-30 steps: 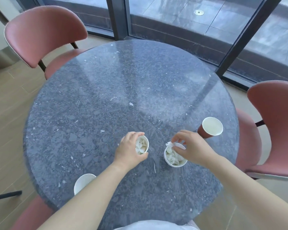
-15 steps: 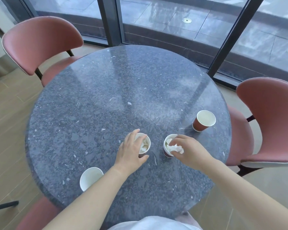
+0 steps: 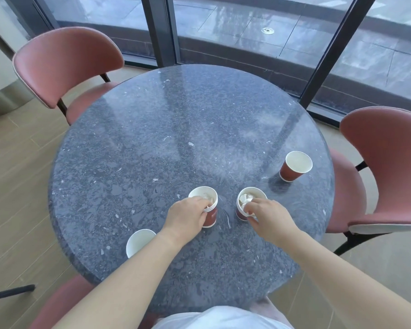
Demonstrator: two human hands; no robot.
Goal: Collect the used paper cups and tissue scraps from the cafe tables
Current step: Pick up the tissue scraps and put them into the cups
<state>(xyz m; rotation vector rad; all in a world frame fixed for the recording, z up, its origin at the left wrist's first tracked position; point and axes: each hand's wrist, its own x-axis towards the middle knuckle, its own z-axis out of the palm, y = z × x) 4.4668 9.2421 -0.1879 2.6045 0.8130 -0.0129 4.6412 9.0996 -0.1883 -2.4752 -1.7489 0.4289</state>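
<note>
Two red paper cups stand upright side by side on the round grey stone table [image 3: 152, 129], both holding white tissue scraps. My left hand [image 3: 188, 216] grips the left cup [image 3: 205, 198] by its rim and side. My right hand [image 3: 268, 216] holds the right cup [image 3: 249, 198] at its near rim, fingers over the tissue inside. An empty red cup [image 3: 294, 166] stands at the table's right side. Another empty cup [image 3: 139, 242], seen white from above, sits near the front left edge beside my left forearm.
Pink upholstered chairs stand at the back left [image 3: 64, 65], at the right [image 3: 387, 167] and at the near left [image 3: 64, 302], tucked close to the table. Dark window frames [image 3: 161, 29] and glass run behind the table. Wood-look floor surrounds it.
The view has pulled back and up, showing more of the table. Both hands stay on their cups; the right hand now grips the cup's rim after pressing tissue into it.
</note>
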